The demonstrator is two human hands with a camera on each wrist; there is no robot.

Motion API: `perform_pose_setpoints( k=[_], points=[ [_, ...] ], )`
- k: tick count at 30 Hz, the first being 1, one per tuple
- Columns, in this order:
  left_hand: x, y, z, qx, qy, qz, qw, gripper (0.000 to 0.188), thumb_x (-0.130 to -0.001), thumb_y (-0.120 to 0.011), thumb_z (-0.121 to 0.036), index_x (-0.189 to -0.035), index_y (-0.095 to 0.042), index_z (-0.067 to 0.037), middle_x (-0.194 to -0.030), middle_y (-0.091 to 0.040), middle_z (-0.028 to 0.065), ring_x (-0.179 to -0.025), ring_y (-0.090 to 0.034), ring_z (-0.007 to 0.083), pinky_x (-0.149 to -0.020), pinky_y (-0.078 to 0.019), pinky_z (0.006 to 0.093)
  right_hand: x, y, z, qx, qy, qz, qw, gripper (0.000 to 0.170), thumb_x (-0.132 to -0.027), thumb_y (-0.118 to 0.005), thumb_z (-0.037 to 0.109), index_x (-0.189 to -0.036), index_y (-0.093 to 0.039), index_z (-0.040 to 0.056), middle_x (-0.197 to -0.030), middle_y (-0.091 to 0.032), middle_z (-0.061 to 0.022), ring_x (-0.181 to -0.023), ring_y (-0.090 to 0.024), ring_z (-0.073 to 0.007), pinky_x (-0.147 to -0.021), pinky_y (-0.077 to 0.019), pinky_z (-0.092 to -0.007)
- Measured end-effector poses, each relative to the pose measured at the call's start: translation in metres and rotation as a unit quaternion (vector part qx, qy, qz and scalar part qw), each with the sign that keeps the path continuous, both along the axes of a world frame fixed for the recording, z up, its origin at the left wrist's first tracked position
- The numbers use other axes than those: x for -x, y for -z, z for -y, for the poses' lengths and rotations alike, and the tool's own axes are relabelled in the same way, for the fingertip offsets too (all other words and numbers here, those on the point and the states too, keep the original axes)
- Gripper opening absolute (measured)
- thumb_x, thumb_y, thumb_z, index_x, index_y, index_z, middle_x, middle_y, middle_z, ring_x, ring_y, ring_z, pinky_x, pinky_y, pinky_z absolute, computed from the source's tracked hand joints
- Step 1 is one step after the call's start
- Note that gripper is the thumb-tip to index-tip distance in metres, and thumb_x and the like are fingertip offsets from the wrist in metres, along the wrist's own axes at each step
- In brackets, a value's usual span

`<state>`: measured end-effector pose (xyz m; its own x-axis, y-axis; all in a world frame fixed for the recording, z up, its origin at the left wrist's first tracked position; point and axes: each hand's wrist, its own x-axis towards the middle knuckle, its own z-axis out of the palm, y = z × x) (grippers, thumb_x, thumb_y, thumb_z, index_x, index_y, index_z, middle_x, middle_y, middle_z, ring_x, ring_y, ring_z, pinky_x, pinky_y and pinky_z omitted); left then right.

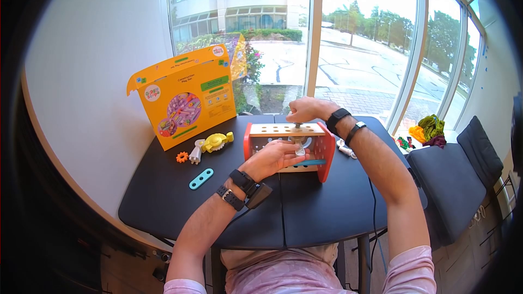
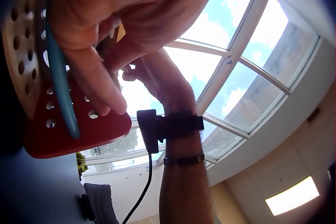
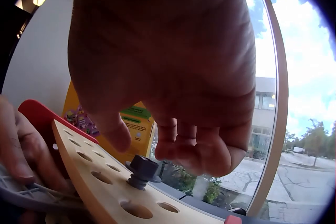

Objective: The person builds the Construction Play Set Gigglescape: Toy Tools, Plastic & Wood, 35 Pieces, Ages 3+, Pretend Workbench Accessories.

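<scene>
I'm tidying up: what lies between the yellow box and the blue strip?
The head view shows, between box and strip, an orange gear, a white piece and a yellow piece.

Above the perforated top (image 1: 283, 132), room lies left of the obstructing grey bolt (image 3: 143, 168)

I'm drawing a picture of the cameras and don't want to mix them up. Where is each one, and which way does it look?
Head: on the person's head, looking forward and down at the black table, toy bench and windows; left hand, right hand and shirt show.
Left wrist: looks past the big left hand, up toward windows and ceiling; the right hand shows too.
Right wrist: looks over the bench top at a dark bolt, under the right hand; left-hand fingers show at the left edge.
Shared: head and right wrist both see the orange box.
</scene>
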<state>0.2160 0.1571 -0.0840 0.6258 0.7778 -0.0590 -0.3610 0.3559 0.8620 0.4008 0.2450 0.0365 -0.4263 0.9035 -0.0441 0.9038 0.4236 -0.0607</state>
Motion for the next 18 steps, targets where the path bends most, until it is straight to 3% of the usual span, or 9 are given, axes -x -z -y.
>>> perform_pose_setpoints(
  k=[4, 7, 13, 18],
  points=[
    [0.0, -0.001, 0.001, 0.0, 0.003, 0.009, 1.0, 0.037, -0.114, -0.063, -0.006, -0.145, -0.054, 0.011, -0.133, -0.071, 0.0233, -0.121, -0.077, 0.033, -0.103, -0.0691, 0.0333, -0.001, 0.0, -0.008, 0.025, -0.033, 0.037, 0.998, 0.052, -0.1, -0.064, 0.048, -0.098, -0.079, -0.0014, -0.091, -0.08, -0.0157, -0.084, -0.077, -0.0354, -0.072, -0.0581, -0.0477],
    [0.0, 0.002, -0.003, 0.011, 0.005, 0.016, 1.0, 0.035, -0.113, -0.065, -0.006, -0.144, -0.056, 0.008, -0.132, -0.07, 0.0191, -0.12, -0.078, 0.0328, -0.103, -0.0699, 0.0353, -0.002, 0.001, -0.009, 0.022, -0.022, 0.092, 0.995, 0.056, -0.102, -0.063, 0.051, -0.105, -0.081, -0.0014, -0.094, -0.081, -0.0177, -0.086, -0.077, -0.0354, -0.076, -0.059, -0.0479],
    [0.0, 0.002, -0.003, 0.007, 0.004, 0.01, 1.0, 0.035, -0.113, -0.066, -0.006, -0.143, -0.056, 0.008, -0.13, -0.07, 0.0189, -0.119, -0.078, 0.0321, -0.101, -0.0704, 0.0343, -0.002, -0.006, 0.007, 0.076, 0.07, 0.007, 0.995, 0.069, -0.102, -0.062, 0.063, -0.123, -0.082, -0.0006, -0.119, -0.082, -0.0212, -0.111, -0.079, -0.0393, -0.096, -0.0609, -0.0491],
    [0.0, 0.0, -0.002, 0.016, 0.002, 0.016, 1.0, 0.036, -0.113, -0.065, -0.006, -0.144, -0.055, 0.008, -0.131, -0.069, 0.0193, -0.119, -0.078, 0.033, -0.103, -0.07, 0.0351, -0.004, -0.003, 0.011, 0.039, 0.049, 0.072, 0.995, 0.076, -0.103, -0.055, 0.069, -0.13, -0.08, 0.0029, -0.135, -0.079, -0.0219, -0.124, -0.075, -0.041, -0.104, -0.058, -0.0491]
  ],
)
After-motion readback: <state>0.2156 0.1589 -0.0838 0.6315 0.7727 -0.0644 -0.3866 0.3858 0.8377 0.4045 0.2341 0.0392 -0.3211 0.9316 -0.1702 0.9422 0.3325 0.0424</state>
